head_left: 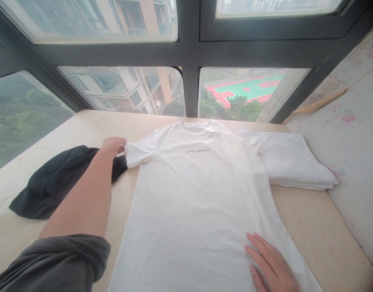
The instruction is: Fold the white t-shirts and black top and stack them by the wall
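A white T-shirt (201, 194) with small dark "STAY ACTIVE" lettering lies spread face up, its collar toward the window. At the end of its left-side sleeve, my left hand (114, 146) has its fingers closed on the hem; the fingertips are partly hidden. My right hand (270, 263) lies flat on the lower right of the shirt body, fingers stretched out and slightly apart. Under and beside my left forearm is a crumpled black cloth (55, 182). The shirt's right-side sleeve lies against a folded stack of white fabric (292, 158).
The pale board surface (311, 219) runs up to dark-framed windows (191, 81). A flowered wall (350, 134) bounds the right side, with a peeling strip near the window corner. Outside are buildings, trees and a sports court.
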Demonstrator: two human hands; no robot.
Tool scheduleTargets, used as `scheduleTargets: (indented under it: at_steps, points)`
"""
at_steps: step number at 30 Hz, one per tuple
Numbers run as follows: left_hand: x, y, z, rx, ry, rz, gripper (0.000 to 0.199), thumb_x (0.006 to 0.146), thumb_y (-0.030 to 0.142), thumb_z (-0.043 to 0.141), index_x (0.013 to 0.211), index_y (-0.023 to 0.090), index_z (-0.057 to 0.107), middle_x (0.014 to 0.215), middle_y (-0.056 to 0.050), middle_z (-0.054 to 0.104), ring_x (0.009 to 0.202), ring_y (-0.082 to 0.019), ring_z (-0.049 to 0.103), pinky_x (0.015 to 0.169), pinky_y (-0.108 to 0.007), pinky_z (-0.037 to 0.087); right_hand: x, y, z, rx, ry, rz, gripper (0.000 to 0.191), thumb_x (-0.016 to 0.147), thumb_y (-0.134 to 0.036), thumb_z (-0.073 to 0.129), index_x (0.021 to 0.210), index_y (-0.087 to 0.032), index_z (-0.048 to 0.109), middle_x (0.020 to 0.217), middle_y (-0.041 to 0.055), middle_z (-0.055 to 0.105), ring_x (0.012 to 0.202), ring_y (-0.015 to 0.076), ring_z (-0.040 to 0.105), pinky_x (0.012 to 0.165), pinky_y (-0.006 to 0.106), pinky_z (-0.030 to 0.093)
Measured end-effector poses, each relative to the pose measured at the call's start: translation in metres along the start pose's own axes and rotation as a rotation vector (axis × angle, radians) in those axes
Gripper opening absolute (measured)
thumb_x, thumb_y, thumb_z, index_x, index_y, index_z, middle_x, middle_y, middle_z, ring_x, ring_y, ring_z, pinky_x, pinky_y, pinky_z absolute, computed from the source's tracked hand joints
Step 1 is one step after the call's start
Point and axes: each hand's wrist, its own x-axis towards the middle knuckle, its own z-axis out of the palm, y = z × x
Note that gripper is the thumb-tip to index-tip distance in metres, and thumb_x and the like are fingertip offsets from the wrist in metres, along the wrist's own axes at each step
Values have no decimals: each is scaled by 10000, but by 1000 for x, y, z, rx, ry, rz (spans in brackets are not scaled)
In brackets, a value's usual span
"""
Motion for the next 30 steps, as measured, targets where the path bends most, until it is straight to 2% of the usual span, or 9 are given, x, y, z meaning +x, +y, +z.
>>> scheduleTargets:
  at_steps: [4,7,11,13,18,21,24,26,30]
  points:
    - [-14,16,-1,-46,73,55,283,928,289,620,1160,127,608,1113,-80,649,904,-158,644,783,-330,571,1,-1,0,12,7,20,355,895,-234,549,1237,-185,633,1355,101,621,1285,276,565,994,403,521]
    - [-47,37,9,-73,108,204,255,855,199,635,1101,134,646,1063,-58,673,816,-121,635,765,-262,542,1,-2,0,19,19,25,359,895,-220,546,1241,-178,631,1344,105,628,1283,276,568,991,406,528]
    - [-104,57,30,78,-165,527,336,793,319,676,1112,210,681,1010,-27,724,735,-145,669,726,-268,528,2,-3,0,14,25,26,363,896,-218,545,1248,-185,628,1343,98,630,1278,272,572,987,404,531]
    - [-119,56,35,242,-213,627,351,823,389,638,1138,238,676,1014,-22,738,750,-161,688,768,-285,522,2,-3,-1,17,21,26,360,897,-216,544,1246,-186,628,1347,97,627,1281,273,569,991,407,529]
    - [-117,24,35,486,-33,557,305,869,349,517,1063,199,698,987,-80,745,873,-250,702,869,-370,516,2,-3,-1,34,24,23,362,895,-198,545,1248,-177,622,1356,100,618,1296,275,553,1002,413,518]
    - [-121,-2,38,526,-28,597,371,872,322,488,1147,153,671,1205,-151,688,1116,-299,644,1010,-407,463,2,-3,-1,31,30,23,355,893,-205,550,1238,-179,629,1347,96,624,1289,273,558,994,406,520]
    - [-137,-24,50,583,-87,723,494,906,362,459,1342,156,565,1510,-154,469,1407,-307,415,1170,-435,302,4,-4,-2,32,44,33,348,900,-208,537,1234,-182,634,1347,92,625,1291,270,557,995,404,521]
    - [-147,-36,58,661,-136,758,554,938,421,421,1428,173,490,1589,-143,357,1469,-336,310,1193,-510,232,6,-5,-3,32,42,46,347,904,-202,526,1233,-185,636,1349,89,624,1294,266,555,999,401,522]
    - [-159,-54,67,757,-109,664,638,965,498,362,1514,173,367,1614,-170,292,1488,-355,261,1175,-585,206,8,-8,-4,15,32,56,344,909,-208,513,1227,-184,643,1351,88,624,1291,261,559,992,395,533]
